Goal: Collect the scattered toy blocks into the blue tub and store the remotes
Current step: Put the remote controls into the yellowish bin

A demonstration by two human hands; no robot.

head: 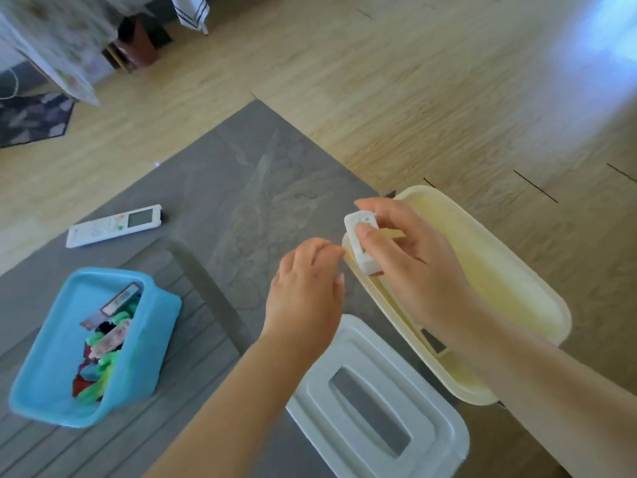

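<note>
My right hand [410, 260] grips a small white remote [362, 243] over the near-left rim of the cream tub [499, 270]. Just left of it hovers my left hand [306, 291], fingers loosely curled and holding nothing. A second, longer white remote [113, 225] with a grey screen lies on the grey mat [248, 188] at the left. The blue tub [55, 357] stands at the lower left with several coloured toy blocks [103, 350] inside. A dark item shows inside the cream tub under my right forearm.
A white lid [379, 401] with a grey recessed handle lies on the mat in front of the cream tub. Wooden floor surrounds the mat. Furniture with a patterned cloth [51, 39] and a dark rug [31, 119] are at the far left.
</note>
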